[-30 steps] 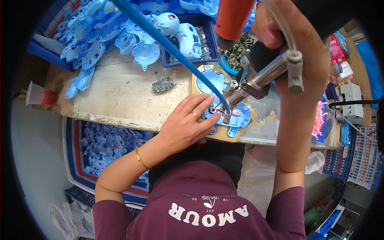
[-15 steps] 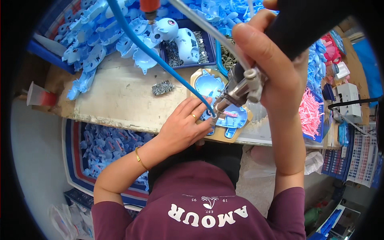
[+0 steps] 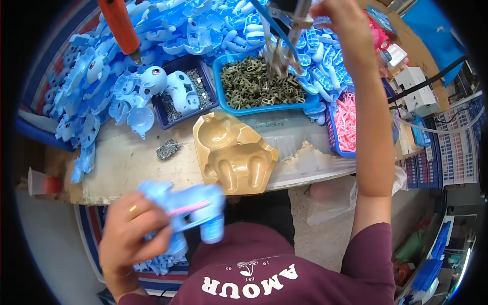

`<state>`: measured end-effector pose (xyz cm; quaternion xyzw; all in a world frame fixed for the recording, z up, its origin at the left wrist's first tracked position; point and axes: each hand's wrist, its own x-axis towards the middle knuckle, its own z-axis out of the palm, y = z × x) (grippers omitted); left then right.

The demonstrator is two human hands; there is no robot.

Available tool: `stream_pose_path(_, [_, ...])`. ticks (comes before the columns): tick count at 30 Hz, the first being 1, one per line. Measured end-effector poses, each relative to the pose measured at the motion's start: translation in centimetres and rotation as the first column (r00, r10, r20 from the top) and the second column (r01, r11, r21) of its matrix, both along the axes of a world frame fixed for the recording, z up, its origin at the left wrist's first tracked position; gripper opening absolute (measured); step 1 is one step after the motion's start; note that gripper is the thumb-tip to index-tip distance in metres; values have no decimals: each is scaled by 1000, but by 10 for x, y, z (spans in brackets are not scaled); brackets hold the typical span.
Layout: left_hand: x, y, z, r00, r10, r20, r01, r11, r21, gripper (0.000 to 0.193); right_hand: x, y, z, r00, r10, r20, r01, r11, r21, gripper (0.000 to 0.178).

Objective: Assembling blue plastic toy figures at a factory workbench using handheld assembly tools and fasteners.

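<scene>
My left hand [image 3: 136, 229] grips a blue plastic toy body half [image 3: 203, 203] with a pink strip along it, blurred by motion, in front of the table's near edge. Beneath it, blue pieces [image 3: 157, 264] fill a container at the lower left. High on the right, my right hand [image 3: 341, 18] has loosely bent, parted fingers beside a hanging metal screwdriving tool [image 3: 277, 56]; the top edge crops the hand. A tan moulded fixture [image 3: 236, 152] with body-shaped hollows lies bare on the table.
A blue tray [image 3: 244, 110] of olive-coloured metal parts stands behind the fixture, beside a dark screw tray [image 3: 163, 116]. Blue shells [image 3: 193, 30] are heaped along the back. An orange-red driver [image 3: 118, 25] hangs at upper left. Pink pieces [image 3: 345, 124] fill a basket; loose screws [image 3: 169, 149] lie nearby.
The blue toy half has left the fixture and moved down-left in my left hand. My right hand has let go of the metal tool, which now hangs farther back.
</scene>
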<state>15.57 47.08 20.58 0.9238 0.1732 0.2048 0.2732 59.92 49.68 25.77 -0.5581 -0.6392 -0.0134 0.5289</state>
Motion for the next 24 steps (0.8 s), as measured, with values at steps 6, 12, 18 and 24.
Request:
stream_pose_path(6, [-73, -26, 20, 679, 383, -626, -381, 913, 145, 53, 53, -21, -122, 794, -7, 608, 236, 925, -298, 40])
stream_pose_path(12, [-41, -9, -2, 866, 254, -430, -205, 966, 158, 46, 48, -24, -114, 859, -78, 506, 232, 941, -247, 46])
stream_pose_path(18, [49, -1, -24, 990, -50, -135, 75, 981, 181, 47, 19, -49, -63, 963, -59, -263, -91, 848, -522, 28])
stream_pose_path(24, [125, -1, -71, 954, -230, 191, 140, 908, 394, 58, -76, -62, -70, 909, 134, -395, -415, 381, -826, 45])
